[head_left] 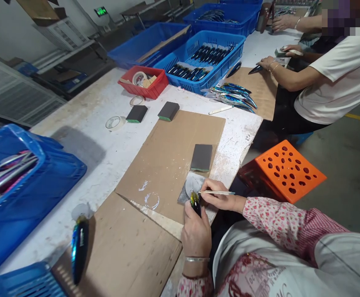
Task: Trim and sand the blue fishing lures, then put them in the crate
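The left hand (196, 235) has its grip wrapped around a dark fish lure (195, 202), yellowish end outward, seemingly to present it to the thin stick (220, 192) pinched in the right hand (216, 199). Both are near the tabletop's (118, 144) edge, a gray block (201, 156) just beyond, cardboard (167, 156) leftward leaving room.

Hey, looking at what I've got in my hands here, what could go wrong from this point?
The tip of the thin stick in your right hand is close to the dark fish-shaped piece, so a slip might mark its surface. It's also near the fingers of your left hand, which could get poked. And the dark grey block lies near your right hand, so it might get nudged.
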The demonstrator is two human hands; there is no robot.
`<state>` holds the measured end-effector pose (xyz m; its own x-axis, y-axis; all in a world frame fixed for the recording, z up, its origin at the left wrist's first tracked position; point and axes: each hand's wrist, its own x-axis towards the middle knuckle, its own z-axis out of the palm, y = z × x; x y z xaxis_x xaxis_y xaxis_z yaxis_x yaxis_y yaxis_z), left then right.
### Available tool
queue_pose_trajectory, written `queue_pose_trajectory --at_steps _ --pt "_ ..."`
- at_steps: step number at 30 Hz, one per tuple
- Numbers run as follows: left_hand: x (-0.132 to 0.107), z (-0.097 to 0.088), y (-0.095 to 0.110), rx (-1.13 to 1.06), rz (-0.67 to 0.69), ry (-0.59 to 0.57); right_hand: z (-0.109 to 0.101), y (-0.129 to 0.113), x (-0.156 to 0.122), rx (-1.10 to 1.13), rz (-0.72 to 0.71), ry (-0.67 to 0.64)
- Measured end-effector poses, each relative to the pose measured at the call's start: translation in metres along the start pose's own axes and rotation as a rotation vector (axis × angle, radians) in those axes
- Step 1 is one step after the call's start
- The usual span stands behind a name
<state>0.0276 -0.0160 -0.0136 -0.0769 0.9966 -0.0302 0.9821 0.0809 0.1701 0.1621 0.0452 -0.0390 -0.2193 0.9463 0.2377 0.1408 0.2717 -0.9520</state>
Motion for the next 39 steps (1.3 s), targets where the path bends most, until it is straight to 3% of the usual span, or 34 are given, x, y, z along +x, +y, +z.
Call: queue_pose_trajectory --at_steps 4,9,14,19,24,39 --pt "-0.001 0.000 0.003 0.045 -0.022 -0.012 0.004 0.004 -0.001 -0.032 -0.024 -0.022" --pt "-0.002 0.008 0.000 0.081 0.028 0.068 0.009 0.007 -0.003 -0.014 -0.075 -0.072" --pt "-0.002 0.005 -0.005 0.036 0.042 0.038 0.005 0.003 -0.002 0.112 0.039 0.082" --pt "0.001 0.002 -0.009 -0.056 0.010 -0.014 0.003 0.001 0.007 0.163 0.097 0.143" --pt "0.002 0.001 -0.012 -0.102 0.001 -0.021 0.006 0.002 0.015 0.211 0.092 0.027" --pt "0.004 0.001 -0.019 -0.183 0.060 -0.048 -0.003 0.001 0.013 0.161 0.012 -0.115"
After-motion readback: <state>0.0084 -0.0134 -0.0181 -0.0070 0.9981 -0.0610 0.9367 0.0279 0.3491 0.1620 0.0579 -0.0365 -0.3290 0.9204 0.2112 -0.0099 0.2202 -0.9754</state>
